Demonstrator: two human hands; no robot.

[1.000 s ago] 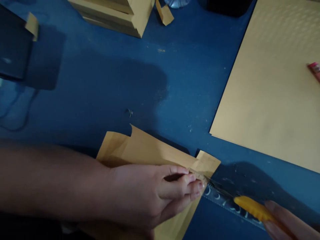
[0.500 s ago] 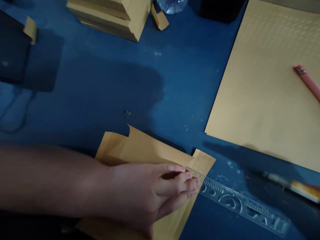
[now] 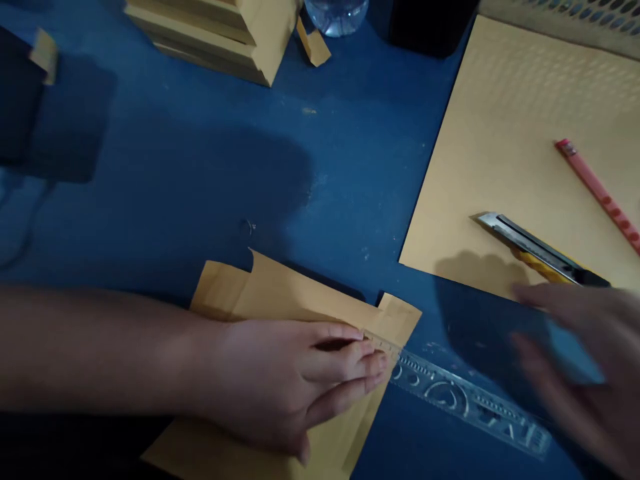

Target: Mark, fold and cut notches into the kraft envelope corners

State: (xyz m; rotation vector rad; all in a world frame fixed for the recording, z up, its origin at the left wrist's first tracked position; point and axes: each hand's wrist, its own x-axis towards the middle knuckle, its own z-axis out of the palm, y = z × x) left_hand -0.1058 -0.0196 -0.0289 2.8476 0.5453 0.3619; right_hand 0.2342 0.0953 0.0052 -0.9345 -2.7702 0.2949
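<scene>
Fingers close together, my left hand [image 3: 305, 373] presses the clear plastic ruler [image 3: 450, 397] down onto a folded brown paper piece [image 3: 295, 283] that has cut edges and tabs. The ruler's right part sticks out past the paper over the blue table. My right hand [image 3: 585, 360], blurred at the right edge, has its thumb and fingers apart and nothing between them. Just above it, a yellow and black utility knife [image 3: 540, 250] lies on the large brown paper sheet [image 3: 465, 167], blade showing and pointing left.
A pink pencil [image 3: 595, 180] lies on the large sheet. At the top are a stack of folded brown paper [image 3: 210, 43], a paper scrap [image 3: 315, 47], a clear round object [image 3: 340, 17] and a black object [image 3: 430, 27]. A dark device [image 3: 20, 100] with a cable stands at left.
The utility knife, earlier blurred low at the right edge, now lies on the large sheet. My right hand has come into view, off the knife. My left hand stays on the ruler.
</scene>
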